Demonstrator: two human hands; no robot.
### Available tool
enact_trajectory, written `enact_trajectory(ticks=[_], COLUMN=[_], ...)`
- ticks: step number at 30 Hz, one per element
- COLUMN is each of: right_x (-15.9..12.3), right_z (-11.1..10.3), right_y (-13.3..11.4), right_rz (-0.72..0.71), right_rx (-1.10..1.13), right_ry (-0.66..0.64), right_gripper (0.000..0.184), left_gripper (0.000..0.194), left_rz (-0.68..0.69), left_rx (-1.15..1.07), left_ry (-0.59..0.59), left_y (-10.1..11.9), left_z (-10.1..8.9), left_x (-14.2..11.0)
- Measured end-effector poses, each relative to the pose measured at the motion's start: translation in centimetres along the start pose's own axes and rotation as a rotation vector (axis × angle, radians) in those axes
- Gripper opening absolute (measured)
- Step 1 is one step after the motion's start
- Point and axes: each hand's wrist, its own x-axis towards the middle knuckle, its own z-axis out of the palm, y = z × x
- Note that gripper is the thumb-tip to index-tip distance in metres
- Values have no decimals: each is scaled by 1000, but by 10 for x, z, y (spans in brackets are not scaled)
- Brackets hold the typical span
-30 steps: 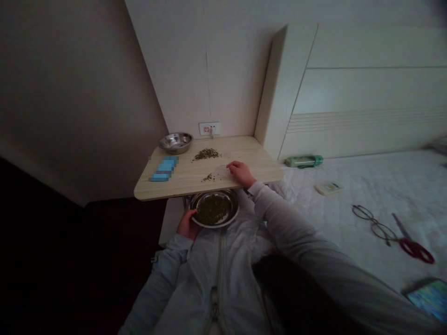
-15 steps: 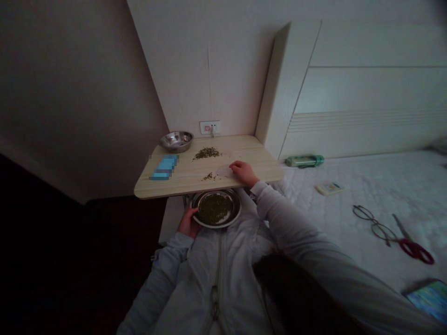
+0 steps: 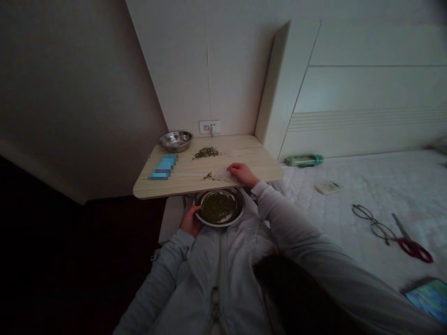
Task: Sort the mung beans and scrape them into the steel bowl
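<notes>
My left hand (image 3: pixel 191 221) grips the left rim of a metal bowl (image 3: pixel 240 211), thumb over the edge. Small green bits, perhaps beans or dried leaves, lie inside the bowl, which sits at my lap under the table's front edge. Above the tabletop, my right hand (image 3: pixel 242 173) pinches a thin, see-through sheet (image 3: pixel 221 174). The sheet's left edge is close to a small cluster of green bits (image 3: pixel 208 176); whether they touch I cannot tell. A larger pile of the same bits (image 3: pixel 206 152) lies farther back on the wooden table (image 3: pixel 181 184).
A second metal bowl (image 3: pixel 175 141) and a blurred-out blue rectangle (image 3: pixel 163 167) occupy the table's left side. To the right, the bed holds a green bottle (image 3: pixel 304 161), a small pale device (image 3: pixel 329 187), glasses (image 3: pixel 373 224), red-handled scissors (image 3: pixel 414 246) and a phone (image 3: pixel 429 298).
The bowl in my left hand has shifted slightly right. My right hand has moved a little left with the sheet, bringing its edge closer to the small cluster.
</notes>
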Motion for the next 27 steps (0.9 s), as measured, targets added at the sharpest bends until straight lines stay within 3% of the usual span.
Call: enact_trajectory(ticks=[5,12,17,20,27], right_x=[-1,2,2,0,-1], right_z=[-2,-1,0,-1,-1], right_y=[1,7,8,5,5], right_rz=[-24,-6,-9,-37,-40], right_rx=[88,150,82,40,44], right_ry=[-51,-14,29,22,-25], right_gripper=[22,22,19,18,18], left_gripper=[18,16,15,17,16], left_rz=[-26,-20,-21,-16,-30], left_rx=[0,-19,-27,-39,-28], left_ry=[-26,-25,-27,-65,-32], left_y=[0,0,-1,-1,1], left_z=[2,-2,-4,-5,-4], left_x=[0,1,3,3,1])
